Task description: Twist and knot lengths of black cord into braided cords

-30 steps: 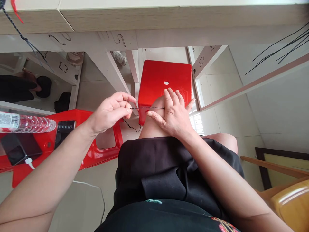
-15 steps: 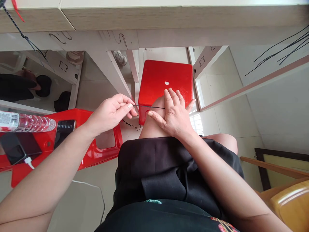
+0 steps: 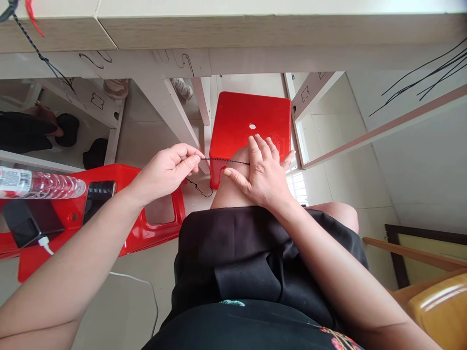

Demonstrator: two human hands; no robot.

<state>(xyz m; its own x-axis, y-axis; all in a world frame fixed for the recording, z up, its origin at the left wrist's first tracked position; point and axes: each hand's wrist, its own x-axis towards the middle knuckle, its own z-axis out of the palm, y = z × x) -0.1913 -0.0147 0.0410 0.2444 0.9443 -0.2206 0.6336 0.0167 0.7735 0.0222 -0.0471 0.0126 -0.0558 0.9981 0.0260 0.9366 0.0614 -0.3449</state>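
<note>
A thin black twisted cord (image 3: 224, 160) stretches straight across my bare knee (image 3: 233, 182). Pinched between thumb and fingertips, its left end is in my left hand (image 3: 171, 167), just left of the knee. A loose tail of cord (image 3: 199, 188) hangs below that hand and curls at its end. My right hand (image 3: 268, 172) lies flat on the knee, palm down with fingers spread, over the other end of the cord. What is under that palm is hidden.
A red stool (image 3: 251, 112) stands ahead under the table edge (image 3: 237, 34). Another red stool (image 3: 127, 238) at left bears a bottle (image 3: 54, 184), a phone (image 3: 98, 197) and a dark box (image 3: 32, 221) with a white cable. Dark cords hang at both sides. A wooden chair (image 3: 441, 306) is at right.
My left hand's lower fingers have curled in slightly. The cord stays taut and my right hand keeps its place. The view has shifted a little.
</note>
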